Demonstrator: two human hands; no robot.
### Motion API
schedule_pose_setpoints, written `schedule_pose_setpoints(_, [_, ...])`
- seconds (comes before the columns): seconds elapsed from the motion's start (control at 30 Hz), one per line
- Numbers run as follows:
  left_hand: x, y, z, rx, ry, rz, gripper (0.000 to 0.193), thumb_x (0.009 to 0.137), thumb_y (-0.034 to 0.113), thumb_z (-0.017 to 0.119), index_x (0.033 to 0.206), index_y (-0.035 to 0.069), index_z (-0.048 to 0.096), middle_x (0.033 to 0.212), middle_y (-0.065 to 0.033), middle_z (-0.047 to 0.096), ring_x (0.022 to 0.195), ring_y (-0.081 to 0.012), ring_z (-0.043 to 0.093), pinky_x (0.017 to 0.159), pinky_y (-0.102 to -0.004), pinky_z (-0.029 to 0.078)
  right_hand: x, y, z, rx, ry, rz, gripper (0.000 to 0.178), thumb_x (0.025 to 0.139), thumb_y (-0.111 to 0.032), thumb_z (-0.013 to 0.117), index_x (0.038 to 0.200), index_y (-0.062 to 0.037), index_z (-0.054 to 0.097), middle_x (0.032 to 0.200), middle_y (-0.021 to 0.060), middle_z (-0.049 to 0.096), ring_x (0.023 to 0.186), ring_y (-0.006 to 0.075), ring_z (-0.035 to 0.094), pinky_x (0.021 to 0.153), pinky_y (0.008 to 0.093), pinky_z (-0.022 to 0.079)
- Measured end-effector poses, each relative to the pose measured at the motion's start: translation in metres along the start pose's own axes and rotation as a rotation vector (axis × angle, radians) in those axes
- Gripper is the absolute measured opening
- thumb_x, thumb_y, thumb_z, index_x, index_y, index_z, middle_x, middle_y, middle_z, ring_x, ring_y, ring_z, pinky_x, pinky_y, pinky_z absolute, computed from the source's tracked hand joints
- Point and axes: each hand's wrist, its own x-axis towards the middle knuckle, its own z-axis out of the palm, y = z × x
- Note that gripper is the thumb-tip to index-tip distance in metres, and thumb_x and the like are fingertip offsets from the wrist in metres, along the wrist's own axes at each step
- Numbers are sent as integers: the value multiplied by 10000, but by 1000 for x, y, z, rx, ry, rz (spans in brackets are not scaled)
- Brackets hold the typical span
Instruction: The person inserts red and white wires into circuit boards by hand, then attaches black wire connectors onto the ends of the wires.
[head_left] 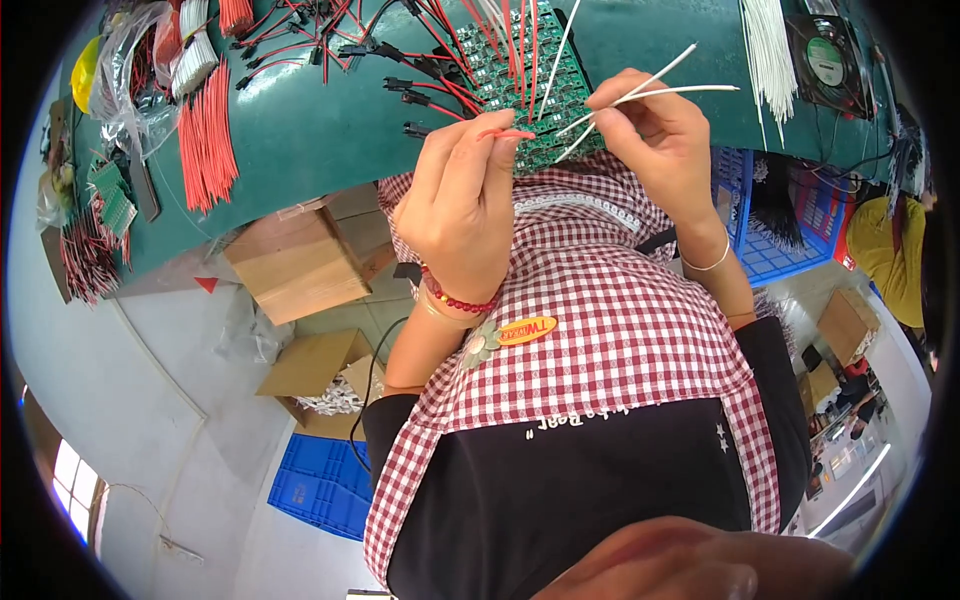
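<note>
My left hand [455,195] is closed in a pinch over the near edge of a green circuit board panel [565,85]. A short piece of red wire [520,133] shows at its fingertips. Opposite it, my right hand [665,145] pinches two white wires [700,89] between thumb and fingers. Their far ends stick out up and to the right, and their near ends point at the panel. Red and white wires stand up from the panel. Red-and-black leads with black plugs [400,84] lie along its left side.
On the green table [310,130], a bundle of red wires [207,145] lies at left, beside plastic bags [125,85]. White wires [768,75] and a black fan [828,62] are at right. Below stand cardboard boxes [295,265] and a blue crate [775,262].
</note>
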Motion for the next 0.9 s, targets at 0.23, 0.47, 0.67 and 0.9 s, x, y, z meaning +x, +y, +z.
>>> schedule_pose_setpoints(0.23, [-4, -8, 5, 21, 54, 56, 99, 808, 67, 718, 899, 36, 694, 845, -62, 679, 603, -155, 629, 490, -254, 471, 1, 10, 8, -120, 4, -52, 106, 827, 23, 624, 923, -8, 657, 812, 21, 645, 646, 46, 560, 566, 200, 447])
schedule_pose_setpoints(0.47, [-4, -7, 4, 3, 47, 43, 117, 801, 61, 721, 913, 40, 694, 841, -64, 671, 599, -157, 619, 491, -258, 464, 2, 13, 8, -171, 22, -82, 87, 825, 17, 625, 907, 0, 650, 792, 16, 642, 616, 50, 545, 549, 205, 434])
schedule_pose_setpoints(0.67, [-4, -6, 6, -14, 49, 46, 122, 794, 47, 720, 912, 39, 691, 840, -61, 669, 602, -157, 618, 502, -257, 466, 4, 10, 7, -210, 18, -87, 81, 820, 21, 625, 896, 4, 647, 782, 21, 638, 597, 54, 533, 539, 207, 424])
schedule_pose_setpoints(0.9, [-4, -5, 5, 13, 34, 56, 135, 788, 48, 724, 917, 38, 688, 844, -60, 669, 611, -160, 620, 509, -259, 470, 5, 7, 8, -183, -31, -96, 86, 820, 13, 622, 902, 1, 647, 767, 21, 624, 583, 50, 515, 529, 207, 409])
